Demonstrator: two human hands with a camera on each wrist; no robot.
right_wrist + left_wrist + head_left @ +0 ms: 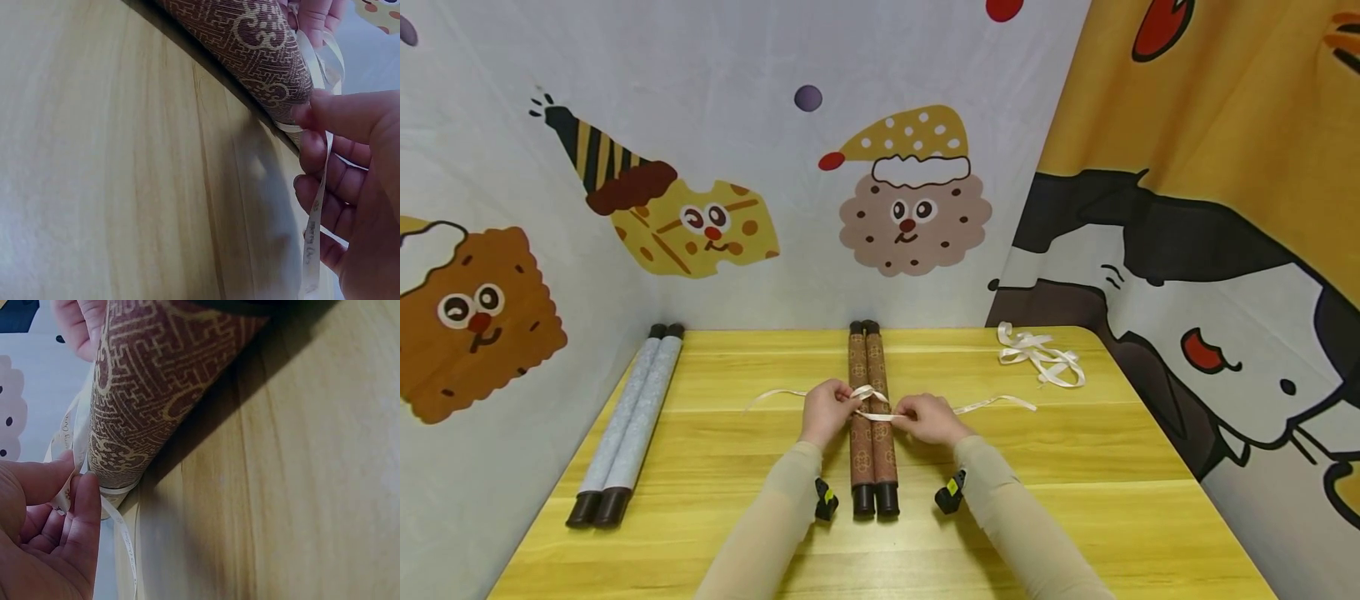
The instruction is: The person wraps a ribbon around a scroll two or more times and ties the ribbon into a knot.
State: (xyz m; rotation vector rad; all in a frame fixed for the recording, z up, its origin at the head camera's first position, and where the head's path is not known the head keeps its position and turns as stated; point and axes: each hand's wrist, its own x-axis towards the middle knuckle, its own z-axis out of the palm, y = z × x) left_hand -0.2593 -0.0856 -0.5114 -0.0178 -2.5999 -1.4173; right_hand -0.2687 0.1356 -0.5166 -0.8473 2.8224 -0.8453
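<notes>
Both hands (830, 412) (931, 418) pinching white ribbon (880, 417) across brown rolls (862, 454), lettering (311, 231) partly legible, roll ends cropped up close

"Merry Ch…" can be read in small print on the white ribbon (314, 226); the rest of its lettering is too blurred to be made out.

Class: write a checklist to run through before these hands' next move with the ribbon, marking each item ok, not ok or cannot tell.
1. Left hand's grip pinches the white ribbon: ok.
2. Right hand's grip holds the ribbon too: ok.
3. Brown rolls lie side by side, ribbon across both: ok.
4. Ribbon drawn flat: not ok; a loose loop stands out.
5. Any knot secure: cannot tell; hands partly cover the crossing.
6. Spare ribbon out of the way: ok, toward the table's far right.
</notes>
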